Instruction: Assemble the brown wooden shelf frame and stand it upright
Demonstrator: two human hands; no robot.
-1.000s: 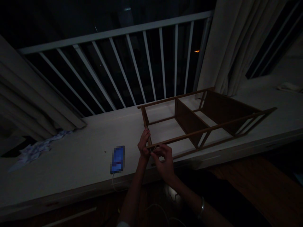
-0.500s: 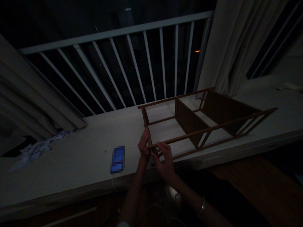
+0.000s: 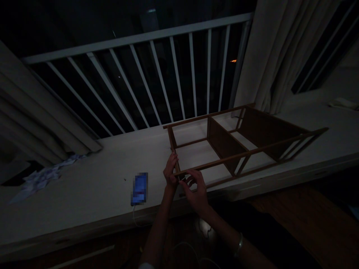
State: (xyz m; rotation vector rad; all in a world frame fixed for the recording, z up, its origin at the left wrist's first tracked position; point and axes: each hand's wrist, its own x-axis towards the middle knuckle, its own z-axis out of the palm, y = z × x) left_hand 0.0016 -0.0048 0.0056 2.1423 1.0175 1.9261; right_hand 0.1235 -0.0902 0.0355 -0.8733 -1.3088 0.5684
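A brown wooden shelf rack (image 3: 223, 161) lies on its side on the pale ledge, its slim rails framing dark shelf panels. My left hand (image 3: 170, 170) is closed around the near corner of the rack's left end, fingers over the end bar. Just right of it, my right hand (image 3: 196, 190) pinches a thin, light-coloured rod, which looks like a hex key (image 3: 183, 178), against the rail at that corner. Its tip and whatever it meets are hidden in the dark.
A blue pixelated phone (image 3: 139, 188) with a cable lies on the ledge (image 3: 106, 179) to the left. Crumpled patterned cloth or paper (image 3: 42, 178) lies farther left. White railing (image 3: 143, 35) and curtains (image 3: 260, 48) stand behind; more cable crosses the dark floor.
The hex key has swung from a steep slant to a flatter one, and my right fingers have shifted slightly. My left hand and the rack have stayed in place.
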